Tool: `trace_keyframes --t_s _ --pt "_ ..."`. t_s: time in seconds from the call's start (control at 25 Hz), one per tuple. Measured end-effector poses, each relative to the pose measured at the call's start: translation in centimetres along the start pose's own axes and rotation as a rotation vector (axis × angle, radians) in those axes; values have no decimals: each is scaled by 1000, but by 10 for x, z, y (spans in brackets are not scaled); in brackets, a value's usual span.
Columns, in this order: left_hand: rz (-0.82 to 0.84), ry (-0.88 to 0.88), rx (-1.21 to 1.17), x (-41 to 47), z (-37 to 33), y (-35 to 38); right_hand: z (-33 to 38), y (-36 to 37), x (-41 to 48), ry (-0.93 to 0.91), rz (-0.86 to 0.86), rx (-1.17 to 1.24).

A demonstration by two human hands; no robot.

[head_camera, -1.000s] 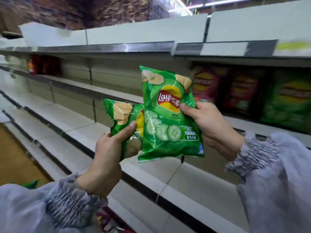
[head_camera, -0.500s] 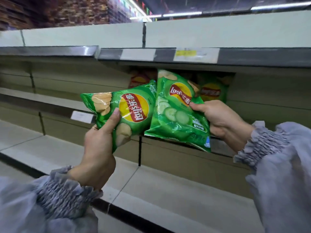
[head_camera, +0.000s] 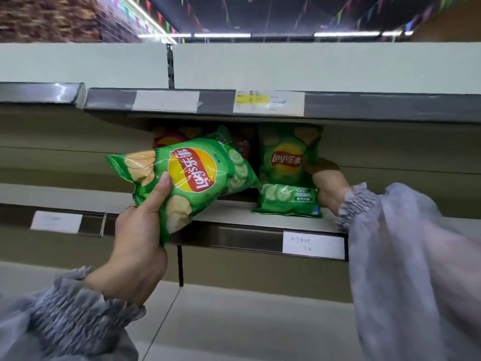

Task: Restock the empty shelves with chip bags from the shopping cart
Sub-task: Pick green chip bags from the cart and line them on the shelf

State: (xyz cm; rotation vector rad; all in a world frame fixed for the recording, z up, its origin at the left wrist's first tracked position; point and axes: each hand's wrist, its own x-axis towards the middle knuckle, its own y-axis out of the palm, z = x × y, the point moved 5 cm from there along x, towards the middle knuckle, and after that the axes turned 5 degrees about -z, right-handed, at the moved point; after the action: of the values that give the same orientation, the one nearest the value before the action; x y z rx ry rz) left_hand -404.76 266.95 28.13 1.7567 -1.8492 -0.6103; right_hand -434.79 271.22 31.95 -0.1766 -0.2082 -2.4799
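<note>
Nearest to me are my two gathered grey sleeves, one at each lower corner. My left hand (head_camera: 135, 246) is raised in front of the middle shelf (head_camera: 234, 217), closed around one green chip bag (head_camera: 187, 178): my thumb lies across its front beside the red and yellow logo, my other fingers are hidden behind it. That bag is turned on its side, logo reading sideways, its lower end hanging over the shelf's front edge and its far end reaching in above the shelf board. Along that metal front edge I count two white labels, a blank-looking one (head_camera: 56, 222) to the left and one with faint handwriting (head_camera: 313, 244) to the right. My right hand (head_camera: 328, 188) reaches further in, gripping the right side of a second green bag (head_camera: 287, 175), which stands upright on the shelf board, its bottom folded forward near the front edge; my fingertips are in shadow, so I cannot tell exactly how they wrap it. Deeper back, against the rear wall, at least one red bag (head_camera: 169, 138) stands behind my tilted bag; shadow keeps me from counting more. Above, the upper shelf edge carries two tags: a plain white one (head_camera: 166, 101) and a yellow price tag (head_camera: 251, 100).
</note>
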Motion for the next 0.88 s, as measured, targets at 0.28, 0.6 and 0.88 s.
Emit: trace_keyframes --t_s 0.28,0.6,0.88 --pt "8 -29 -29 9 3 4 5 -5 5 -169 -166 -471" --pt "41 -58 -31 11 11 7 19 38 -42 -959 256 -1569" --pt "58 -74 -21 14 8 0 8 40 11 -930 236 -1667"
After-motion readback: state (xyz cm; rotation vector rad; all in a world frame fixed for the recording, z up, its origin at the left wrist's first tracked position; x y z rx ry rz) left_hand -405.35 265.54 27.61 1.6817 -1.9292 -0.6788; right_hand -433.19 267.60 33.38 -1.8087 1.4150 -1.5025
